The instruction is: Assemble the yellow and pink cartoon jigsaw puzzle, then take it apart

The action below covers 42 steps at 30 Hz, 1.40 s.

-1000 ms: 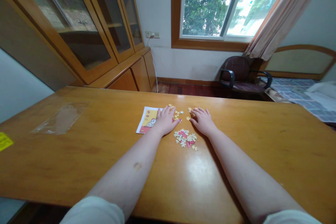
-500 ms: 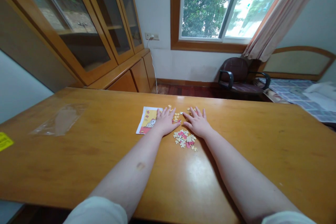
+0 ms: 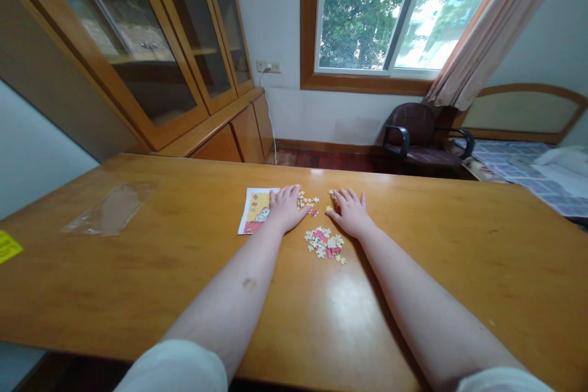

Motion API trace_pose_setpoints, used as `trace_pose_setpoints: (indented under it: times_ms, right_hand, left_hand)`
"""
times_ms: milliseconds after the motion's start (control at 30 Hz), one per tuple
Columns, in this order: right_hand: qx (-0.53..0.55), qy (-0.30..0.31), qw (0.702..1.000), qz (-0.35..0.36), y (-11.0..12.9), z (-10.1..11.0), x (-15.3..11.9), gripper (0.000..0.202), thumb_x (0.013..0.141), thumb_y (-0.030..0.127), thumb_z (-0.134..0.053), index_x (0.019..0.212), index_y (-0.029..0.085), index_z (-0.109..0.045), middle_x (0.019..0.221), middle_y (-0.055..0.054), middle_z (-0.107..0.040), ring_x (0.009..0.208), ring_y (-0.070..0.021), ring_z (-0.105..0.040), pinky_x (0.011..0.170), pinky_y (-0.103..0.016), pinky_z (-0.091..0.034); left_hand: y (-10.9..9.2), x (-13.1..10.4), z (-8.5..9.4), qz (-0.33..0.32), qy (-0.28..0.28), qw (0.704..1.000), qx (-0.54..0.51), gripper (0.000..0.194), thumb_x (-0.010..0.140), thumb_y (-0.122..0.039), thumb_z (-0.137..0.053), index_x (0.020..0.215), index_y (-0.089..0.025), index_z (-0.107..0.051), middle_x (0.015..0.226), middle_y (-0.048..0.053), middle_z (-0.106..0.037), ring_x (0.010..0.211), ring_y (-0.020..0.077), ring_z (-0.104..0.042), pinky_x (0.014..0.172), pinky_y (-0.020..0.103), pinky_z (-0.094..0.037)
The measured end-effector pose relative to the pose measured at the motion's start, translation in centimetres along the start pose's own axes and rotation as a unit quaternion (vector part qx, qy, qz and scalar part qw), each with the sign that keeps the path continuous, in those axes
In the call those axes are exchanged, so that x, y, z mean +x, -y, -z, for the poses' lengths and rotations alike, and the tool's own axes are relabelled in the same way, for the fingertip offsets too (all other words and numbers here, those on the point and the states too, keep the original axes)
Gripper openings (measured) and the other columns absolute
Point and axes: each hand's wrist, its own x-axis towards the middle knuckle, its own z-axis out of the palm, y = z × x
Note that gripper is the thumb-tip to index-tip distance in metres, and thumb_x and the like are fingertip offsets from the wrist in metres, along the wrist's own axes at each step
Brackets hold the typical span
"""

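Observation:
My left hand [image 3: 287, 208] lies palm down with fingers spread, over the right part of a picture sheet [image 3: 255, 213] with a yellow and pink cartoon print. Small jigsaw pieces [image 3: 309, 201] show just right of its fingers. Across from it, my right hand [image 3: 351, 211] rests palm down, fingers apart, its fingertips at a few yellowish pieces [image 3: 331, 195]. What lies beneath either palm is hidden. Closer to me, between the wrists, is a loose pile of jigsaw pieces [image 3: 324, 242] in cream, pink and yellow.
A clear plastic bag [image 3: 113, 208] lies flat on the wooden table [image 3: 184, 282] at the left, with a yellow label [image 3: 8, 246] at the table's left edge. Beyond the far edge stand a glass-door cabinet [image 3: 202, 104], an office chair [image 3: 413, 131] and a bed [image 3: 519, 165].
My left hand has shifted slightly left, farther over the picture sheet. The gap between my hands is wider, and the sheet has slid a little left. The near pile looks unchanged.

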Motion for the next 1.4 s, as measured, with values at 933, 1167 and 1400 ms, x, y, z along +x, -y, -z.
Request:
trace_pose_setpoints:
  times_ms: [933,1167,1400]
  right_hand:
    - [0.057,-0.025,0.993,0.1,-1.0,0.7,-0.3,0.026,0.088,0.035,-0.052,0.105,0.035,-0.071,0.136,0.001,-0.055,0.133,-0.0259,-0.036,0.111,-0.057,-0.015]
    - [0.067,-0.034,0.995,0.072,-1.2,0.4,-0.2,0.026,0.088,0.033,-0.051,0.105,0.032,-0.072,0.132,-0.002,-0.058,0.13,-0.0253,-0.039,0.111,-0.057,-0.016]
    - [0.074,-0.029,0.994,0.073,-1.0,0.6,-0.4,0.027,0.088,0.034,-0.051,0.106,0.031,-0.071,0.131,-0.001,-0.059,0.13,-0.0264,-0.039,0.111,-0.057,-0.016]
  left_hand:
    - [0.5,-1.7,2.2,0.03,-0.124,0.989,-0.08,0.043,0.089,-0.021,-0.035,0.126,-0.017,-0.056,0.135,0.009,-0.055,0.129,0.022,-0.045,0.112,0.039,-0.031]
    - [2.0,-1.4,0.9,0.181,0.022,0.983,0.008,0.066,0.092,-0.054,-0.022,0.144,-0.016,-0.036,0.153,0.014,-0.028,0.142,0.0325,-0.022,0.113,0.054,-0.02]
    - [2.0,-1.1,1.5,0.281,-0.007,0.959,0.037,0.079,0.089,-0.058,-0.023,0.145,-0.001,-0.028,0.152,0.024,-0.023,0.143,0.0345,-0.018,0.113,0.055,-0.017]
